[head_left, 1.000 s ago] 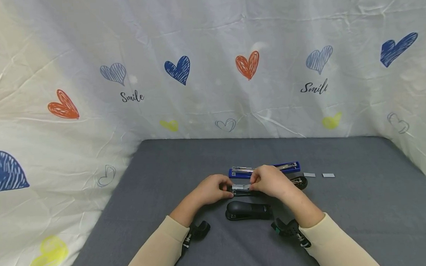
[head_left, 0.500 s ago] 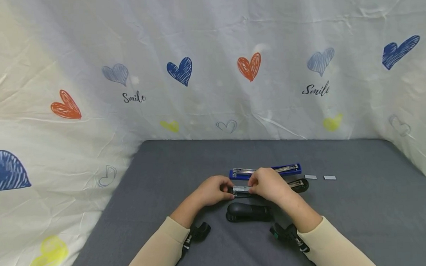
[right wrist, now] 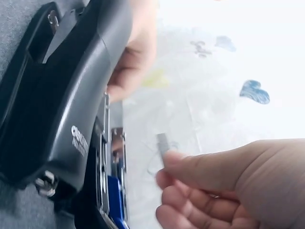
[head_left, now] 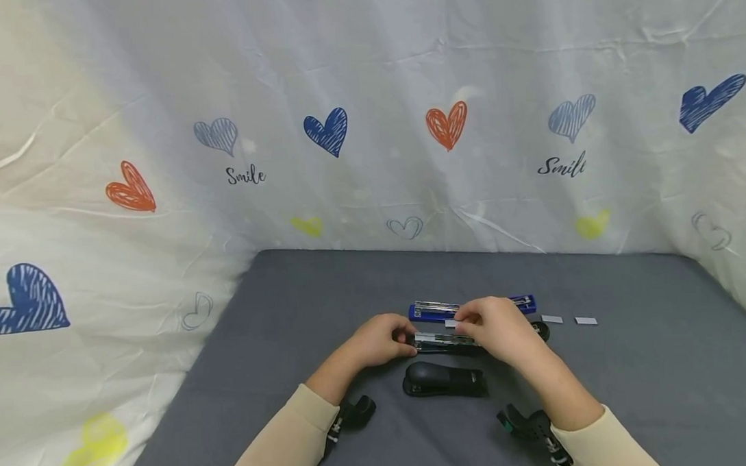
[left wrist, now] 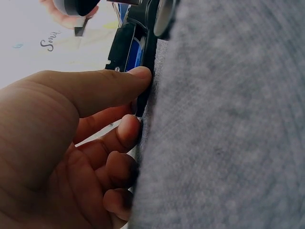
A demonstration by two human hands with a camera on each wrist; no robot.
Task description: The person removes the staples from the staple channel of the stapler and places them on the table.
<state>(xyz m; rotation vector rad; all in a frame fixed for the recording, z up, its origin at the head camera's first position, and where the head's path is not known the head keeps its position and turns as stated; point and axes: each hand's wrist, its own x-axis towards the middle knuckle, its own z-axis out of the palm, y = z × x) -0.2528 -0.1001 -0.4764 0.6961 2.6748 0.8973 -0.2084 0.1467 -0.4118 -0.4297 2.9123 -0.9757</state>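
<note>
My left hand (head_left: pixel 383 339) grips the near-left end of an opened black stapler (head_left: pixel 441 341), thumb on one side and fingers curled at the other, as the left wrist view also shows. Its metal channel lies exposed along the top. Just above the stapler, my right hand (head_left: pixel 498 328) pinches a short grey strip of staples (right wrist: pixel 163 147) between thumb and forefinger, one end sticking out. The right hand hides part of the open stapler's right side. Behind it lies an opened blue stapler (head_left: pixel 426 312), partly covered by the right hand.
A closed black stapler (head_left: pixel 446 380) lies in front of the open one, looming large in the right wrist view. Two staple strips, one nearer (head_left: pixel 551 319) and one farther right (head_left: pixel 586 321), lie on the grey cloth (head_left: pixel 325 282). A white curtain hangs behind.
The right hand has drawn back from the open stapler's channel and risen up and right, a staple strip in its fingertips. The left hand keeps its grip. The head view has shifted slightly.
</note>
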